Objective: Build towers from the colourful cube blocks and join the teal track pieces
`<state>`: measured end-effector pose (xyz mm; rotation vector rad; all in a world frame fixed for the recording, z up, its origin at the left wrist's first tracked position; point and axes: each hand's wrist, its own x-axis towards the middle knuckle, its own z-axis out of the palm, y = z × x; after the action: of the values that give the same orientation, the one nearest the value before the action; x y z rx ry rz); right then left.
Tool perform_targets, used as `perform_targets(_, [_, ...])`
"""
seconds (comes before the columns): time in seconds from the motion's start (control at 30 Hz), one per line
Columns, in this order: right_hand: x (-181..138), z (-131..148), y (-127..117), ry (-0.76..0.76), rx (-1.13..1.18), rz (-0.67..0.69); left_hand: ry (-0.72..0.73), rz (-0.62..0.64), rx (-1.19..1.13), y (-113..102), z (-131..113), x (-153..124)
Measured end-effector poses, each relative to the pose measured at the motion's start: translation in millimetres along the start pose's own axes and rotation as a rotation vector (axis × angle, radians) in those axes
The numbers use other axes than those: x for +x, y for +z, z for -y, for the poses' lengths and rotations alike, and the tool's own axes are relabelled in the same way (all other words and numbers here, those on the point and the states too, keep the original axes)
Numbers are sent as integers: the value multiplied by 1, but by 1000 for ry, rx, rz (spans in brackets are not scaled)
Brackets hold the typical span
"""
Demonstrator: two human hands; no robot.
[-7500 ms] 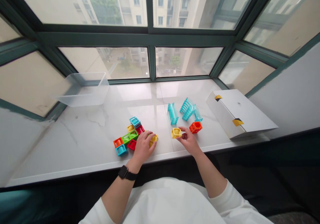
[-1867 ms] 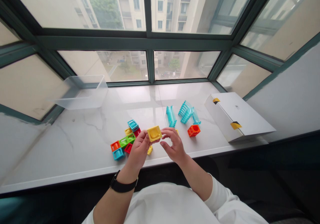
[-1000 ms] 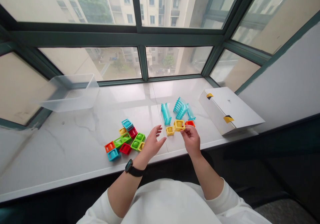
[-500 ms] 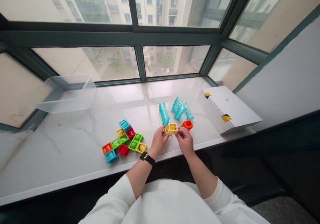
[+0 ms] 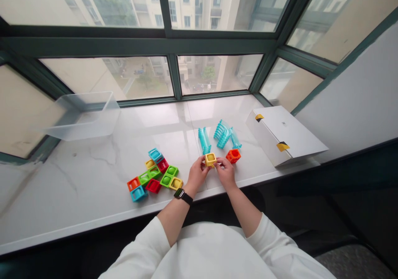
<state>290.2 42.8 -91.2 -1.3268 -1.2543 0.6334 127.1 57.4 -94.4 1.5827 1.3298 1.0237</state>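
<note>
From my remote station, the lower part of the yellow block (image 5: 210,159) is hidden by the left hand (image 5: 197,174) and right hand (image 5: 225,173); I cannot tell if it is one piece or two. The frame's bottom edge cuts off the white sleeves (image 5: 137,250). The wristwatch (image 5: 183,195) face is too small to read; the apartment towers (image 5: 186,5) run off the top, hazy behind glass.

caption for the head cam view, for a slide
Left hand and right hand hold a yellow block above a marble sill, colored blocks nearby

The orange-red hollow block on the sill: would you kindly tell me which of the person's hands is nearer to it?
Right hand: nearer, just in front of the orange-red block, not touching it. Left hand: farther, beyond the yellow block held between both hands.
</note>
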Motion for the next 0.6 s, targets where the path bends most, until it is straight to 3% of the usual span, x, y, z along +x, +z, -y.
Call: perform_targets(0.6, [-4, -19, 4, 51, 40, -17, -28, 4, 35, 0, -1, 1])
